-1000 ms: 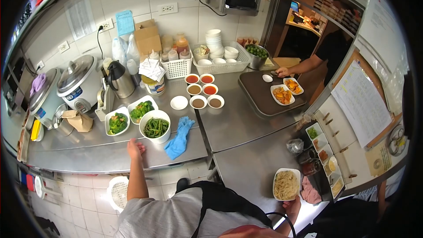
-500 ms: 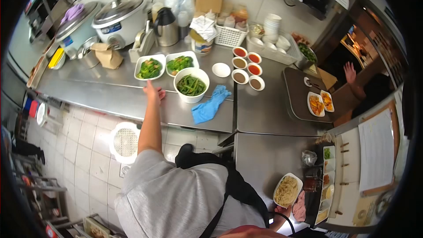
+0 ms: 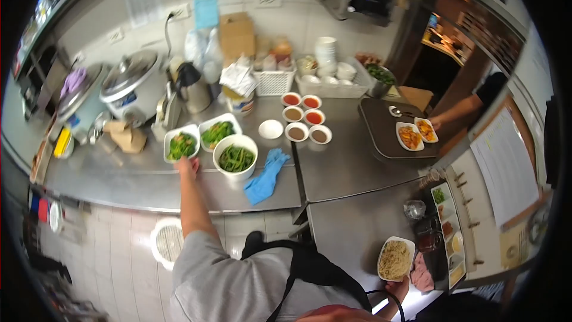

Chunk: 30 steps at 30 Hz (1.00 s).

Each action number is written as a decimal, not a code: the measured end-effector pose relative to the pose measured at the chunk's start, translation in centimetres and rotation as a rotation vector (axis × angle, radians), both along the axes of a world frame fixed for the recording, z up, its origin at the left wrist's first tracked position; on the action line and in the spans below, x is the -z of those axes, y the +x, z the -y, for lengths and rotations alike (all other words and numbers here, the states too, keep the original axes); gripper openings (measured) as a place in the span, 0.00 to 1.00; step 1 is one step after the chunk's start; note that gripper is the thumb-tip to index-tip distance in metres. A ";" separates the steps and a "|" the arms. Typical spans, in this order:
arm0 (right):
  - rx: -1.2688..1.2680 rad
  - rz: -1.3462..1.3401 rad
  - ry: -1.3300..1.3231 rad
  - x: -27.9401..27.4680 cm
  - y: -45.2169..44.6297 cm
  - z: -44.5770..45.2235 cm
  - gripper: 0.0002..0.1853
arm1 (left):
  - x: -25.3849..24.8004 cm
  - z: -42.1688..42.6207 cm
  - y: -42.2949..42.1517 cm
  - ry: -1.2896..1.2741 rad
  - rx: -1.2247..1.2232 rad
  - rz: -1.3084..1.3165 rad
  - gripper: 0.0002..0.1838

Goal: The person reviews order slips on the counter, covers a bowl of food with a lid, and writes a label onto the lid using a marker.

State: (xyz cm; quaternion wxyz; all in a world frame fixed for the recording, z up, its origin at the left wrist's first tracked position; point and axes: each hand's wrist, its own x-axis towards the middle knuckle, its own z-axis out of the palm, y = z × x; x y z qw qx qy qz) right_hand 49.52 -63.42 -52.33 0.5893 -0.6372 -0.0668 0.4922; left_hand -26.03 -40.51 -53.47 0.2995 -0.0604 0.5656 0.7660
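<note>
My left hand (image 3: 187, 166) touches the near edge of a white dish of broccoli (image 3: 181, 144) at the counter's left; its fingers are partly hidden and blurred. A second broccoli dish (image 3: 217, 133) and a white bowl of green beans (image 3: 236, 158) stand to the right of it. My right hand (image 3: 398, 286) grips the near edge of a white dish of noodles or rice (image 3: 395, 260) at the lower right. Beside that dish lies a pink cloth (image 3: 422, 273). A blue cloth (image 3: 267, 177) lies right of the green beans.
Several sauce bowls (image 3: 296, 132) stand mid-counter beside an empty white bowl (image 3: 270, 129). Rice cookers (image 3: 131, 89) are at the left. Another person's arm (image 3: 462, 112) reaches to two dishes on a brown tray (image 3: 381, 137). Topping containers (image 3: 448, 226) line the right.
My left hand has moved forward to the left broccoli dish. The other person's hand, raised half a second ago, is now at the tray's dishes. The head view has shifted.
</note>
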 end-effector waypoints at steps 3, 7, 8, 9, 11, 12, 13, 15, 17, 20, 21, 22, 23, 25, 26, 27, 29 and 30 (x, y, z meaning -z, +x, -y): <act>-0.019 -0.001 0.012 1.0 0.8 0.3 0.21 | -0.3 -0.2 0.1 -0.094 -0.098 -0.014 0.17; -0.015 -0.015 -0.009 0.7 0.6 0.2 0.21 | -1.6 1.5 1.4 -0.089 -0.190 -0.077 0.18; -0.013 -0.009 -0.018 1.0 0.8 0.4 0.20 | -2.5 2.7 2.1 -0.026 -0.126 -0.100 0.19; -0.005 0.004 -0.019 1.0 0.7 0.5 0.19 | -2.4 3.3 1.5 -0.020 -0.163 -0.174 0.19; 0.006 0.035 -0.025 0.6 0.6 0.4 0.17 | -4.3 4.0 1.4 -0.018 -0.228 -0.290 0.19; -0.005 0.037 -0.018 0.3 0.4 0.3 0.16 | -6.9 4.9 2.1 -0.022 -0.259 -0.334 0.19; -0.019 0.039 -0.010 0.0 0.1 0.1 0.16 | -9.2 5.8 2.6 -0.014 -0.128 -0.402 0.19; -0.054 0.022 0.033 -0.4 -0.3 -0.5 0.15 | -13.2 7.3 3.9 0.016 0.052 -0.515 0.19; -0.088 -0.018 0.102 -0.2 -1.0 -1.1 0.17 | -16.1 7.8 6.2 0.057 0.157 -0.607 0.18; -0.042 -0.093 0.116 -0.2 -2.9 -2.7 0.17 | -18.0 6.9 10.2 0.120 0.366 -0.558 0.17; -0.069 -0.165 0.159 0.5 -3.0 -3.2 0.17 | -18.0 6.2 11.9 0.132 0.449 -0.545 0.17; -0.058 -0.173 0.158 0.7 -3.6 -3.7 0.17 | -17.7 5.5 13.7 0.146 0.534 -0.532 0.17; -0.046 -0.178 0.161 0.6 -4.4 -4.4 0.16 | -16.8 4.8 15.5 0.173 0.643 -0.515 0.17; -0.005 -0.205 0.186 0.6 -5.9 -5.7 0.16 | -15.1 3.6 20.0 0.172 0.868 -0.471 0.18; 0.025 -0.229 0.210 0.9 -6.6 -6.5 0.15 | -14.4 3.1 22.5 0.143 0.984 -0.446 0.18; 0.054 -0.254 0.232 1.3 -7.2 -7.2 0.15 | -12.9 2.6 24.8 0.086 1.082 -0.390 0.18; 0.070 -0.299 0.272 2.1 -7.8 -8.7 0.15 | -9.4 2.1 29.5 0.085 1.220 -0.272 0.18; 0.078 -0.322 0.293 2.3 -8.1 -9.5 0.14 | -8.9 2.4 31.6 0.076 1.324 -0.151 0.20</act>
